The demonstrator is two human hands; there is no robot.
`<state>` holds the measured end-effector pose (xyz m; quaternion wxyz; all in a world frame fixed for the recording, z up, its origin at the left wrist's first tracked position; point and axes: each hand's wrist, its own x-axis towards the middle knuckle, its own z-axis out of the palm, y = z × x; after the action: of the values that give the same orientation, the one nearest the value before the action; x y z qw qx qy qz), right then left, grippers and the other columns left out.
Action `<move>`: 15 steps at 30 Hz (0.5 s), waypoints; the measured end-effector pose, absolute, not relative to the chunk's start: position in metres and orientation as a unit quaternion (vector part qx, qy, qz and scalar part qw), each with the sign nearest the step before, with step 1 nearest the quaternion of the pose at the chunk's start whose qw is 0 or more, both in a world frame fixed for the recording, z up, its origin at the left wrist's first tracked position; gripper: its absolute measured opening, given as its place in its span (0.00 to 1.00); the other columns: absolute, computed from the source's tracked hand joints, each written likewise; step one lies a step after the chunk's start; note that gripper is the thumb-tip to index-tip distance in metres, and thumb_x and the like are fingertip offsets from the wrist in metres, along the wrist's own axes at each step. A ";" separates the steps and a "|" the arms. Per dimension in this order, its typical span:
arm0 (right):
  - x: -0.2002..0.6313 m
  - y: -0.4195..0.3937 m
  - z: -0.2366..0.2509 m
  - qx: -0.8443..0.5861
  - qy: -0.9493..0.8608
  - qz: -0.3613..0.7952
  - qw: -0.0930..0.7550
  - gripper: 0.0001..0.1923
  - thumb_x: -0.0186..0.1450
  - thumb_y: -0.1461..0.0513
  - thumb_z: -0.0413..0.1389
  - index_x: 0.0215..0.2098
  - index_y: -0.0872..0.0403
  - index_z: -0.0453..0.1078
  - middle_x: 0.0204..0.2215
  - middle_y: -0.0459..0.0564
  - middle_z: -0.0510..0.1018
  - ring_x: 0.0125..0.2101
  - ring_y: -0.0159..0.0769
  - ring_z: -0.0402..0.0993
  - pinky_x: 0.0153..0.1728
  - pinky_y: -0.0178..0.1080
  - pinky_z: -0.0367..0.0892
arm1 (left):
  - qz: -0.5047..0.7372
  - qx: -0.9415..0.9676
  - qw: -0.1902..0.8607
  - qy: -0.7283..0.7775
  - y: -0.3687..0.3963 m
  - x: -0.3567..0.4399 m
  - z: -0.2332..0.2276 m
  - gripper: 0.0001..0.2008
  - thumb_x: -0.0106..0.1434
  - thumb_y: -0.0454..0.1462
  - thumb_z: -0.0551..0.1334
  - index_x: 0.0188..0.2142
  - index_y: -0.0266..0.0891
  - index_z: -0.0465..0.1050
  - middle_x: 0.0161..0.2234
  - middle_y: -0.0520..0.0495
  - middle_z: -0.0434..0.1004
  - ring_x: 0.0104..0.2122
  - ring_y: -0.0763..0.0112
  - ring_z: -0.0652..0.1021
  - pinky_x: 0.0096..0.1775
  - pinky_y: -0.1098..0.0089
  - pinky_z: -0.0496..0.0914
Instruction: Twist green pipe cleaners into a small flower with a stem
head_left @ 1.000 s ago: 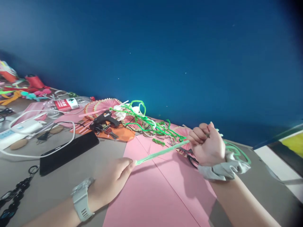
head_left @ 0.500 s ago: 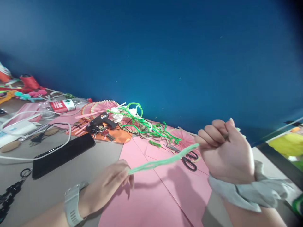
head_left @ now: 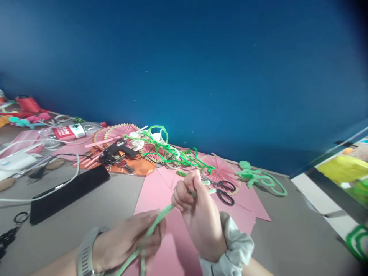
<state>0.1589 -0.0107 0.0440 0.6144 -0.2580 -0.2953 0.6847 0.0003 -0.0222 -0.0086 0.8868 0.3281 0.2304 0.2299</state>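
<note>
Green pipe cleaners [head_left: 165,211], clamped in the right hand [head_left: 198,218], cross the left hand [head_left: 126,238], its grip unclear

Light green pipe cleaners [head_left: 162,214] ran from the right hand [head_left: 198,214], closed in a fist, to the left hand [head_left: 129,238], with two strands trailing below its fingers [head_left: 155,238]; two short ends poked out past the fist near black-handled scissors [head_left: 220,184]. Pink paper [head_left: 155,191] lay on a grey desk [head_left: 281,230] beneath the fist. A watch [head_left: 85,255] circled the left wrist, a pale scrunchie [head_left: 236,243] the right. A black glue gun [head_left: 115,148] and keys [head_left: 127,166] lay on orange paper [head_left: 143,167]; bright green pipe cleaners [head_left: 165,147] lay tangled by pleated pink fans [head_left: 122,131].
</note>
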 end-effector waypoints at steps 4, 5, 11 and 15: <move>0.168 0.004 0.037 -0.278 -0.336 0.694 0.574 0.20 0.66 0.50 0.48 0.21 0.52 0.55 0.16 0.38 0.55 0.18 0.28 0.50 0.23 0.32 0.57 | 0.191 0.318 0.876 0.307 -0.009 -0.008 -0.006 0.17 0.65 0.44 0.52 0.25 0.36 0.59 0.20 0.59 0.45 0.18 0.81 0.46 0.19 0.78 0.41; 0.172 0.009 0.037 -0.283 -0.342 0.690 0.572 0.20 0.65 0.50 0.50 0.21 0.52 0.56 0.18 0.40 0.58 0.20 0.29 0.55 0.25 0.33 0.59 | 0.182 0.347 0.862 0.321 -0.007 -0.009 -0.005 0.17 0.65 0.45 0.52 0.24 0.36 0.58 0.20 0.59 0.45 0.18 0.81 0.45 0.19 0.77 0.40; 0.215 0.036 0.048 -0.262 -0.242 0.722 0.593 0.14 0.64 0.59 0.54 0.22 0.53 0.61 0.19 0.40 0.63 0.21 0.28 0.62 0.29 0.32 0.66 | 0.115 0.423 0.828 0.349 -0.009 -0.016 -0.004 0.18 0.63 0.49 0.53 0.26 0.37 0.60 0.19 0.59 0.46 0.18 0.80 0.47 0.19 0.74 0.41; 0.238 0.043 0.063 -0.326 -0.279 0.675 0.600 0.10 0.64 0.58 0.53 0.27 0.53 0.67 0.23 0.42 0.67 0.22 0.27 0.65 0.25 0.29 0.67 | 0.140 0.409 0.840 0.328 -0.008 -0.017 -0.007 0.17 0.64 0.47 0.52 0.26 0.38 0.57 0.20 0.59 0.44 0.18 0.80 0.46 0.19 0.74 0.39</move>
<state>0.2378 0.0434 0.0629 0.6003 -0.3259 -0.2787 0.6751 -0.0165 -0.0077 -0.0066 0.8399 0.4092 0.3279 0.1403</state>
